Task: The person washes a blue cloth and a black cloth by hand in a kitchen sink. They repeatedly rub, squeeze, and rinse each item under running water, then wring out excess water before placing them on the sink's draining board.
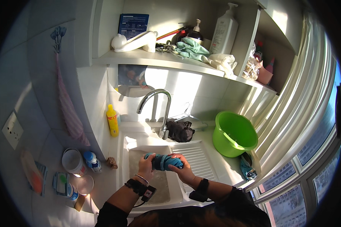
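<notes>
My left hand (146, 167) and my right hand (184, 169) both grip a bunched teal cloth (172, 162) with a dark band across its middle. Each hand holds one end, and the roll lies sideways between them. Below it is the basin of a white laundry sink (174, 190), holding cloudy greyish water (156, 187). A ribbed washboard slope (197, 161) forms the sink's right side. Behind the cloth rises a chrome gooseneck faucet (169, 113). Wet-looking dark cloth (182, 132) is heaped beside the faucet's base.
A green plastic tub (230, 124) stands right of the sink, near a folded teal umbrella (247, 167). On the left are a yellow bottle (112, 120), a white bucket (73, 161) and a blue-capped bottle (92, 161). Overhead, a shelf (164, 61) holds pump bottles and rubber gloves (193, 48).
</notes>
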The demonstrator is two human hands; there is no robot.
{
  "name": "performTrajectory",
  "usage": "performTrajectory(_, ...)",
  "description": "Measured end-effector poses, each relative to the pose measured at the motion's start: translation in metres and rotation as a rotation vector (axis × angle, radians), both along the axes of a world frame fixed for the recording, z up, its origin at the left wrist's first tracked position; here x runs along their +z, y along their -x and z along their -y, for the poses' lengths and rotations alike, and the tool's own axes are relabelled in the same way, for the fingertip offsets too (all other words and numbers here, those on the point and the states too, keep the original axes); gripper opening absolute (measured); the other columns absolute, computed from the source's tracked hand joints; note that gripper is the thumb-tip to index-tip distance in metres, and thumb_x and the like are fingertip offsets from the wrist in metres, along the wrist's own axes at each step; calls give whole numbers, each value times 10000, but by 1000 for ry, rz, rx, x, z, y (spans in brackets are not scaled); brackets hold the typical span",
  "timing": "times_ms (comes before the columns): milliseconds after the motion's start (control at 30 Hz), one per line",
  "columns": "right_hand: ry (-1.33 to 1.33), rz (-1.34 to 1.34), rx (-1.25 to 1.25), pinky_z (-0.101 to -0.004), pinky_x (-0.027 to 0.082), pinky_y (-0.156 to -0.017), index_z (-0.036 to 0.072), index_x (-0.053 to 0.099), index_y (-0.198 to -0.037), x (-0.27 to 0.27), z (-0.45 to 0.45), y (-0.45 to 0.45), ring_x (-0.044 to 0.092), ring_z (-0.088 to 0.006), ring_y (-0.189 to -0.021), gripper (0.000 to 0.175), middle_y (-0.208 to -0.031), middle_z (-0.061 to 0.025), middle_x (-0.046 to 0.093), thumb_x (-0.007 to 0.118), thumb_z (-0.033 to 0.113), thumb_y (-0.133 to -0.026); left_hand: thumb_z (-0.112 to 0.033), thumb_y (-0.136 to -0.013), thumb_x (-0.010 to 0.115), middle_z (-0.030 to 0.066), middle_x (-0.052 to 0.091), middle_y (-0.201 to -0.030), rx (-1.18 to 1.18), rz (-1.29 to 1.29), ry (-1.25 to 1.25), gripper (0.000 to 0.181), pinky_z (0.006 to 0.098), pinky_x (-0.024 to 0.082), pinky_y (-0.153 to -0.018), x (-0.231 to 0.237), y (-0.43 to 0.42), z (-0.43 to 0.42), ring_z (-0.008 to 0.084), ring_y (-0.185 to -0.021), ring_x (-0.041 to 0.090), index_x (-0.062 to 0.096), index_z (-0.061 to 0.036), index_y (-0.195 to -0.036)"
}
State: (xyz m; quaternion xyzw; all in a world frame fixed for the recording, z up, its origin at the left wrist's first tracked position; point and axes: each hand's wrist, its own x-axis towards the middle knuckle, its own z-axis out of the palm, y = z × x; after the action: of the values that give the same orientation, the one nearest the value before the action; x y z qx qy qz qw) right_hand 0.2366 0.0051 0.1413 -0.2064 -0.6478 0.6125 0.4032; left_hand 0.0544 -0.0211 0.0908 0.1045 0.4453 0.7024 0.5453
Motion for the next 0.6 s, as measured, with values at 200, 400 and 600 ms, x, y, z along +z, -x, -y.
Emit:
performTrajectory(200,818,-337,254,-482,418,-1049,143,499,-1172,-18,-15,1,528,-259,-1176,230,-1231,-82,534,546,257,-977,-100,-773,709,145,639,-906,409,-1092,-253,264,379,517,-777,53,-10,6,298,-852,644,601,-30,-1003)
performTrajectory(400,1038,-117,424,-459,467,-1003,93,528,-1244,-51,-37,-9,571,-254,-1151,362,-1242,-106,577,475,351,-996,-64,-719,685,96,641,-869,137,-1567,-588,165,405,539,-694,83,-27,42,329,-794,659,606,-69,-864)
performTrajectory(600,901,284,605,-318,517,-882,63,556,-1169,-48,-62,1,621,-150,-989,256,-1097,-56,621,522,218,-967,-89,-701,675,51,578,-775,-112,-1925,-1026,95,341,530,-644,76,-44,64,228,-729,628,618,-77,-776)
